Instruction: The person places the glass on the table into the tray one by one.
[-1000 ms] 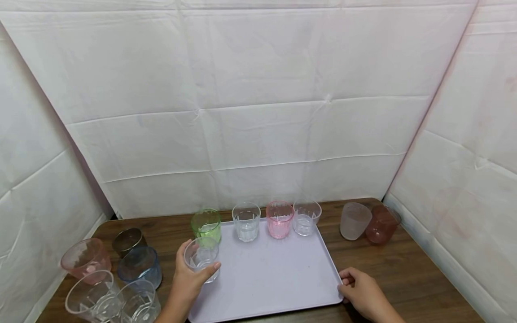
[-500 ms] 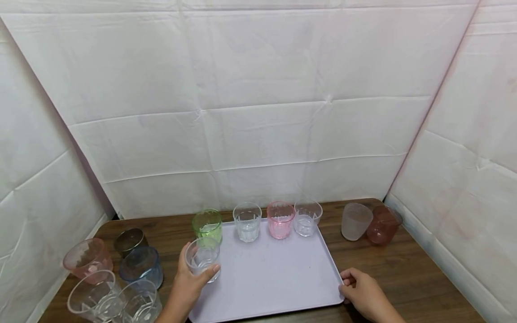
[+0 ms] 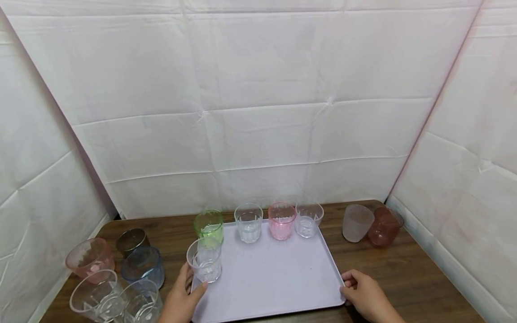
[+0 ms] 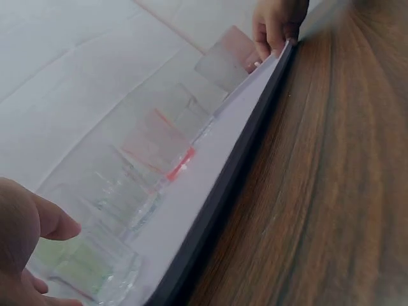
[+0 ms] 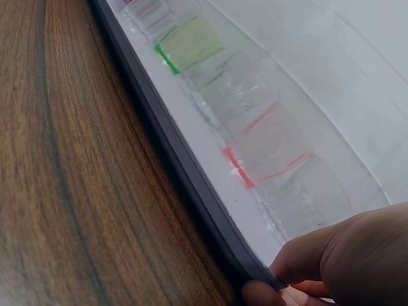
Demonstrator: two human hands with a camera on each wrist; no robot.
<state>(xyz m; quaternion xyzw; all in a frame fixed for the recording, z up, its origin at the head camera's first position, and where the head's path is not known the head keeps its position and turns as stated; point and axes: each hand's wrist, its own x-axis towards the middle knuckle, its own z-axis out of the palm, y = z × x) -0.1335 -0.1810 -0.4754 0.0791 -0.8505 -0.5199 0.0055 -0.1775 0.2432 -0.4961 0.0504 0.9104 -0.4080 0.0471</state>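
Observation:
A clear glass (image 3: pixel 204 260) stands on the front left of the lavender tray (image 3: pixel 278 287). My left hand (image 3: pixel 190 287) lies just below and left of it with relaxed fingers that no longer wrap the glass; in the left wrist view the left hand (image 4: pixel 29 239) shows its thumb spread beside the glasses. My right hand (image 3: pixel 349 285) grips the tray's front right corner, and the right wrist view shows the right hand (image 5: pixel 299 280) pinching the dark tray rim (image 5: pixel 178 153). Along the tray's back edge stand a green glass (image 3: pixel 208 225), a second clear glass (image 3: pixel 248 223), a pink glass (image 3: pixel 281 220) and a third clear glass (image 3: pixel 308 219).
On the wooden table (image 3: pixel 408 273), left of the tray, stand a pink tumbler (image 3: pixel 89 260), a dark tumbler (image 3: pixel 131 242), a blue tumbler (image 3: pixel 142 267) and two clear tumblers (image 3: pixel 97 300). At the right stand a frosted cup (image 3: pixel 356 223) and a reddish cup (image 3: pixel 383 226). White cloth walls enclose three sides.
The left hand set the clear glass down on the tray, let it go and slid back towards me. The right hand stayed on the tray corner.

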